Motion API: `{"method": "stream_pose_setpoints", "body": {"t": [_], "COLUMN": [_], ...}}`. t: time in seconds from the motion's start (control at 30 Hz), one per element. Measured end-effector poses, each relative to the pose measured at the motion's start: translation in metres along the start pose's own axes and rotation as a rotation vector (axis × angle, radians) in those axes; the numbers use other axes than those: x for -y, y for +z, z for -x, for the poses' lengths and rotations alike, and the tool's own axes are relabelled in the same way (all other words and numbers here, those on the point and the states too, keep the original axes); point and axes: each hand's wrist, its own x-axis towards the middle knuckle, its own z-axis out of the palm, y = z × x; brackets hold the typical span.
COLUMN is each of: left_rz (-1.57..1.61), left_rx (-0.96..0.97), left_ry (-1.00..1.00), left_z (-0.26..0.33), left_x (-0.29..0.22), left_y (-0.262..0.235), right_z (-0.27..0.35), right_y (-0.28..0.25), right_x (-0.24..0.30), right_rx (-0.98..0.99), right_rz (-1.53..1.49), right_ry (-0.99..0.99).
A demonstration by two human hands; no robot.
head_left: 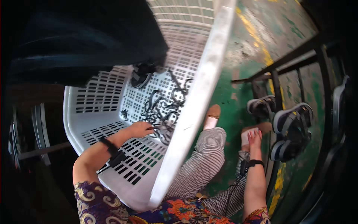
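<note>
My left hand (141, 129) reaches over the near side of a large white plastic basket (203, 84), its fingers closed on a thin dark strip (153, 128). Below it, a loose tangle of black and grey curled strips (161, 106) lies on the basket's perforated bottom. A dark shoe (141, 76) sits at the far side of the basket, partly hidden by a black sheet-like shape. Lower right, my right hand (255, 138) hangs by my ankle and brown shoe, fingers extended and nothing visible in them.
The black shape (85, 41) covers the upper left. On the right stands a dark metal rack (276, 80) with several dark, light-soled shoes (294, 119). The green floor (227, 87) bears yellow lines. More rack parts (41, 130) show at far left.
</note>
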Motion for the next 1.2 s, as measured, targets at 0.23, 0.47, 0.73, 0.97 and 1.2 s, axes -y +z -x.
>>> {"method": "stream_pose_setpoints", "body": {"t": [0.23,0.47,0.73,0.97,1.2], "left_rz": [-0.047,-0.377,-0.451,-0.471,-0.725], "left_rx": [-0.522,-0.707,-0.577,-0.208,-0.567], "left_ry": [-0.082,-0.22,-0.221,0.003,0.201], "left_z": [-0.037,-0.108,-0.044,0.096,0.268], "left_x": [-0.011,0.028,0.038,-0.027,-0.14], "left_y": [-0.066,-0.129,-0.13,-0.176,-0.199], "right_z": [0.01,0.032,0.151,0.306,0.439], "right_y": [0.017,0.063,0.079,0.091,0.107], "right_x": [0.005,0.014,0.043,0.058,0.073], "right_rx": [0.099,0.194,0.345,0.556,0.82], "right_rz": [0.07,0.289,0.286,0.276,0.276], "right_ry": [0.136,0.09,0.013,-0.112,-0.363]}}
